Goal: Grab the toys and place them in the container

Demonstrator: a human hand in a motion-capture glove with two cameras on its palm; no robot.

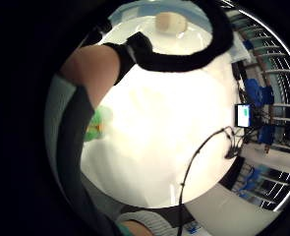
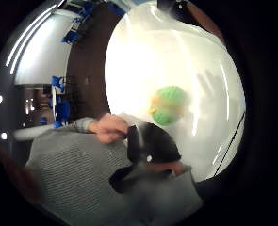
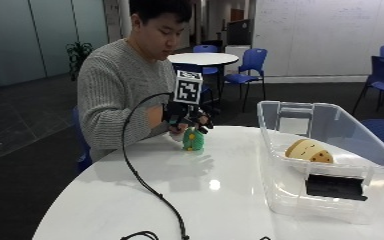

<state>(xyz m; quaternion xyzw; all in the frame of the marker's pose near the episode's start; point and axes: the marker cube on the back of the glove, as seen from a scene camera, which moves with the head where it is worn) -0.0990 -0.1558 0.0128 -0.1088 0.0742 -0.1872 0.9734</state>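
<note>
A: Where's the toy rn?

B: Green toy [image 3: 192, 140] w/ an orange bit, standing upright on the white table [image 3: 198, 200], close to the edge nearest the person. Thumb-side palm view shows it [image 2: 169, 105] on the bare tabletop, not in contact w/ anything visible there.

A: And the hand?

B: Gloved right hand [image 3: 185, 116] is right above it, just over the toy's top. Fingers point downward, look partly spread. Can't see them wrapped round the toy, and can't tell from the outside view if fingertips touch it. Best read: hand open, nothing held.

A: Other hand?

B: Bare hand [image 2: 109, 128] rests near the person's body, not on the toy.

A: Container?

B: Clear plastic container [image 3: 272, 165] on the same table, well apart from the green toy, over on the far side from the person. One tan, rounded toy [image 3: 308, 150] already lies inside.

A: So which step?

B: Imo reach/approach for the green one; grasp not yet made. One toy in, this one left as far as I can see.

A: Next move needs?

B: Lower the hand, close fingers round the toy's body, lift it straight up, then carry it across & over the container's wall before letting go. Toy's tall and narrow, so a sideways nudge could tip it.
</note>
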